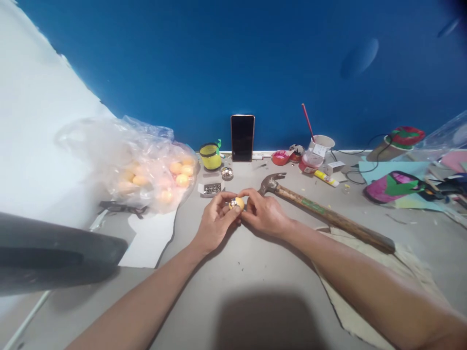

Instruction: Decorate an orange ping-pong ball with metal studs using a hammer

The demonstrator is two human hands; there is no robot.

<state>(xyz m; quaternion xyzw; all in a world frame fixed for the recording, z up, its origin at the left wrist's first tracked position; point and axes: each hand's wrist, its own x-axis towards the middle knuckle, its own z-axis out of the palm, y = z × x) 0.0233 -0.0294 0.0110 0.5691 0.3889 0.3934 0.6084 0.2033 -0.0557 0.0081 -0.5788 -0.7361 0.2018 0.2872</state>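
Observation:
A small orange ball (240,201), like a table tennis ball, has shiny silver tack heads over part of its surface. My left hand (217,216) is closed round it from the left, thumb in front. My right hand (263,212) meets it on the right, its fingers curled and index finger and thumb at the ball's edge. Whether a loose tack is between those fingertips is hidden. Just beyond my left hand lies an open small box of silver tacks (212,189). Behind that box sits another ball (226,173), covered in silver.
A claw hammer (328,211) lies past my right hand, beside a cloth (350,291). Clear bags of orange balls (182,168) stand left. Along the blue wall are a yellow-green pot (210,156), a phone (242,138) and a white cup (323,143). A dark cylinder (58,255) juts in left.

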